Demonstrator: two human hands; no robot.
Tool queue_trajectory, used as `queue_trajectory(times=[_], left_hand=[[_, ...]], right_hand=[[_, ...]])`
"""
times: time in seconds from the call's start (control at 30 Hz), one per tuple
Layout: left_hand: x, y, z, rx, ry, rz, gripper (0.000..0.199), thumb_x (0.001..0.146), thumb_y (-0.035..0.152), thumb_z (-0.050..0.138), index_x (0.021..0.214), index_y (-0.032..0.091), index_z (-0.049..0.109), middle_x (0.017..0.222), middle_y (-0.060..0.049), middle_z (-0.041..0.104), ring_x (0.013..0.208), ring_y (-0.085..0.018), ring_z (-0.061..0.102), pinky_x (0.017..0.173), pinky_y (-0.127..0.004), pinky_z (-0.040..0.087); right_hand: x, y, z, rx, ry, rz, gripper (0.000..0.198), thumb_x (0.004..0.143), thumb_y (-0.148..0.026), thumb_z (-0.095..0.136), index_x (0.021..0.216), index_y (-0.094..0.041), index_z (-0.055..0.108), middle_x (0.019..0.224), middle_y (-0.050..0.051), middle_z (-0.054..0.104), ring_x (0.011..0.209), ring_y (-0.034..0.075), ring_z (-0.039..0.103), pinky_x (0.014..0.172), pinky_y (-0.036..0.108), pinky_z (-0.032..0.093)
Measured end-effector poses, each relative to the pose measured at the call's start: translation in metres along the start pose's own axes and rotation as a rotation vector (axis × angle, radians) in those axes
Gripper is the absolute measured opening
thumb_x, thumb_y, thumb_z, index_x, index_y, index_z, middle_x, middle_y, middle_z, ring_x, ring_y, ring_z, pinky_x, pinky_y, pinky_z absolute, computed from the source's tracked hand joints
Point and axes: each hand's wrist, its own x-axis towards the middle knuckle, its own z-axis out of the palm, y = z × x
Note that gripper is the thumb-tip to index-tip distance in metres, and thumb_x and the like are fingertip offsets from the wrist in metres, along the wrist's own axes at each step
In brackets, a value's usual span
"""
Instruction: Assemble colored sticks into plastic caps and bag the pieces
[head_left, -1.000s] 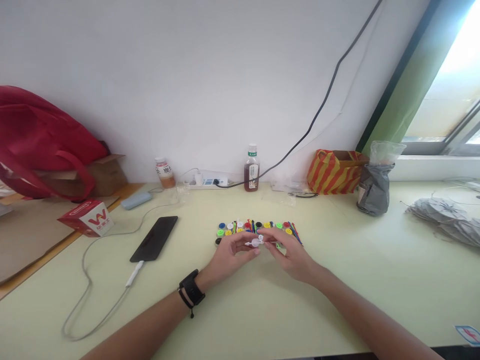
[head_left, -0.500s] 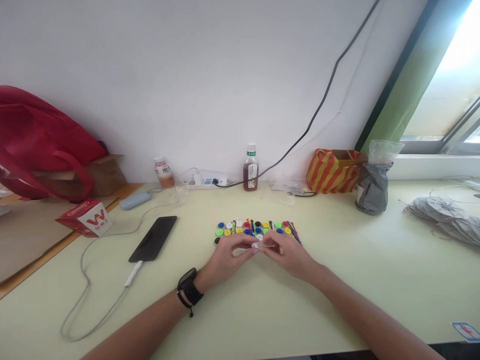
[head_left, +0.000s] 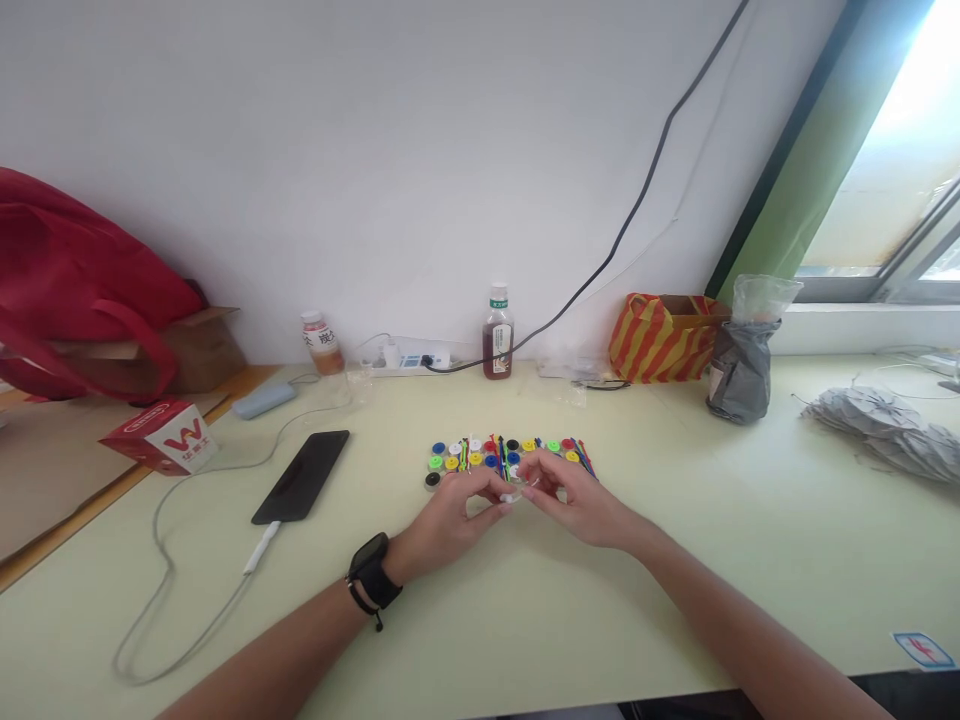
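Note:
My left hand [head_left: 459, 512], a black watch on its wrist, pinches a small white piece [head_left: 507, 498] between thumb and fingertips. My right hand [head_left: 571, 500] faces it a short way off, thumb and index finger closed on the end of a thin whitish strip [head_left: 517, 495]. The strip seems to join the small piece, but it is too fine to make out fully. Just behind both hands lie rows of small round coloured pieces [head_left: 451, 464], with bundles of thin coloured strips [head_left: 583, 456] between them. My fingers hide part of these rows.
A black phone [head_left: 301, 478] on a white cable and a red-and-white box [head_left: 161, 437] lie to the left. By the wall stand a dark drink bottle [head_left: 498, 345], a second bottle [head_left: 322, 345], a power strip [head_left: 411, 358] and a striped bag [head_left: 664, 340]. Grey folded material [head_left: 881, 420] lies right.
My right hand has drawn slightly away from my left, and a small gap shows between the fingertips. The view has shifted a little.

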Motion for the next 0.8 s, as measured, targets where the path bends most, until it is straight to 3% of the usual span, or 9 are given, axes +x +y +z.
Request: queue_trajectory(times=[0.17, 0.33, 0.53, 0.67, 0.8], left_hand=[[0.0, 0.002, -0.002, -0.073, -0.035, -0.04, 0.012, 0.095, 0.028, 0.069, 0.101, 0.018, 0.071, 0.098, -0.006, 0.073, 0.089, -0.017, 0.069, 0.086, -0.032, 0.056], [0.001, 0.009, 0.0, -0.344, -0.031, -0.125, 0.022, 0.093, 0.032, 0.073, 0.108, 0.016, 0.073, 0.109, -0.011, 0.073, 0.1, -0.022, 0.07, 0.095, -0.038, 0.057], [0.003, -0.001, 0.003, -0.578, 0.036, -0.243, 0.023, 0.086, 0.029, 0.082, 0.104, 0.017, 0.073, 0.102, -0.007, 0.074, 0.094, -0.018, 0.07, 0.09, -0.033, 0.057], [0.006, -0.011, 0.002, -0.625, 0.094, -0.295, 0.025, 0.085, 0.03, 0.083, 0.103, 0.017, 0.071, 0.099, -0.005, 0.073, 0.094, -0.018, 0.071, 0.091, -0.034, 0.058], [0.007, -0.013, 0.001, -0.648, 0.099, -0.282, 0.027, 0.085, 0.031, 0.083, 0.104, 0.017, 0.072, 0.101, -0.006, 0.074, 0.096, -0.019, 0.071, 0.093, -0.037, 0.059]], right_hand=[[0.0, 0.001, 0.001, 0.011, 0.006, -0.007, 0.014, 0.1, -0.036, 0.056, 0.108, -0.024, 0.056, 0.084, -0.001, 0.055, 0.073, 0.016, 0.05, 0.066, 0.029, 0.042], [0.0, 0.0, 0.001, 0.043, 0.069, -0.015, 0.018, 0.101, -0.04, 0.055, 0.108, -0.024, 0.058, 0.082, -0.001, 0.054, 0.075, 0.016, 0.052, 0.069, 0.029, 0.046], [0.002, 0.009, 0.002, -0.028, 0.272, -0.097, 0.027, 0.101, -0.041, 0.056, 0.123, -0.027, 0.06, 0.114, 0.007, 0.062, 0.089, 0.019, 0.061, 0.079, 0.034, 0.053], [0.002, 0.013, 0.0, -0.069, 0.281, -0.173, 0.023, 0.103, -0.039, 0.051, 0.113, -0.026, 0.068, 0.087, 0.004, 0.063, 0.077, 0.018, 0.058, 0.07, 0.032, 0.05], [-0.001, 0.011, 0.002, -0.032, 0.277, -0.146, 0.045, 0.102, -0.041, 0.053, 0.145, -0.029, 0.05, 0.095, 0.002, 0.061, 0.075, 0.016, 0.057, 0.07, 0.032, 0.05]])
